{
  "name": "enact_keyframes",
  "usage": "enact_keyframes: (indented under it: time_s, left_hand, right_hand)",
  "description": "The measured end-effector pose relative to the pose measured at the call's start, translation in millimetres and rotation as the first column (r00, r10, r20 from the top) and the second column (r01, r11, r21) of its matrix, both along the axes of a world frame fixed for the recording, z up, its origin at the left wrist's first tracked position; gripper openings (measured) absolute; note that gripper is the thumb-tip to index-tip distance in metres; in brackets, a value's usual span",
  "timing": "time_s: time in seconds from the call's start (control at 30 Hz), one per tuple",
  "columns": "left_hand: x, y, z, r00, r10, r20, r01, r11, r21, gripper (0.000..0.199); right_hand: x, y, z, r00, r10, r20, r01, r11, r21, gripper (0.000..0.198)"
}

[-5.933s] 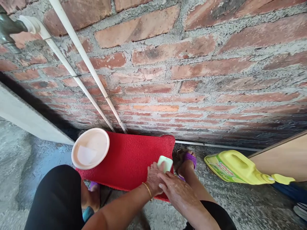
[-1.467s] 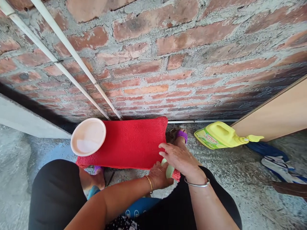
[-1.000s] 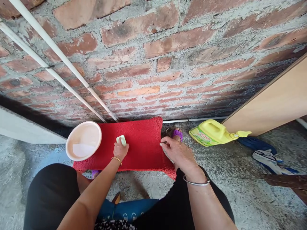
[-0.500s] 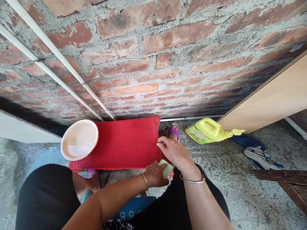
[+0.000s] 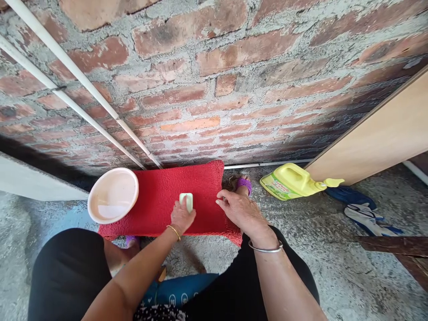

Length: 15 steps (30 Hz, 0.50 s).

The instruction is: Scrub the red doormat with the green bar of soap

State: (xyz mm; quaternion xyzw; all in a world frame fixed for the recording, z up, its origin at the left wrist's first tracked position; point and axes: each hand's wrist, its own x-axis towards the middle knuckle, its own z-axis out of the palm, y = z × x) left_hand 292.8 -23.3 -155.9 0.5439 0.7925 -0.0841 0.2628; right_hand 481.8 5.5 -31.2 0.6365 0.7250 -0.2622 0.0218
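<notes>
A pale green bar of soap (image 5: 186, 202) is held in my left hand (image 5: 182, 217), its fingers closed round the near end. The soap lies over the middle of a red textured cloth (image 5: 155, 187), which is spread over a low oblong support. My right hand (image 5: 242, 211) is at the cloth's right edge, thumb and forefinger slightly apart with nothing between them. Whether its fingertips touch the cloth, I cannot tell. On the cloth's left end stands a pale pink basin (image 5: 113, 176) with clear liquid inside.
A yellow jug-shaped bottle (image 5: 287, 180) is on the concrete floor to the right. Beyond it are blue-and-white gloves (image 5: 366, 218) and a dark wooden piece (image 5: 394, 245). A brick wall (image 5: 227, 84) with white pipes (image 5: 90, 89) rises behind, and a pale board (image 5: 374, 125) leans at right.
My left hand has carried the soap from the cloth's near right corner leftward and forward to its middle. My right hand has stayed almost in place.
</notes>
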Motion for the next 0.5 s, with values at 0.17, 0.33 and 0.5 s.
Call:
enact_keyframes:
  time_s: [0.17,0.33,0.5]
  left_hand:
    - [69.6,-48.5,-18.8,0.887,-0.446,0.121,0.447,0.894,0.019,0.073]
    - [90.3,-90.2,-32.2,0.628,-0.709,0.321,0.752,0.659,-0.016,0.056]
    - [28.9,-71.1,-13.6,0.846,-0.490,0.210,0.497,0.867,0.020,0.076]
  right_hand:
    - [-1.2,1.3,0.2,1.000,-0.028,0.015,0.029,0.997,-0.069,0.019]
    - [-2.4,-0.3,-4.0,1.000,-0.003,0.030,0.003,1.000,-0.020,0.018]
    - [-2.7,-2.7,-7.1,0.998,0.051,0.043,-0.052,0.999,0.009,0.017]
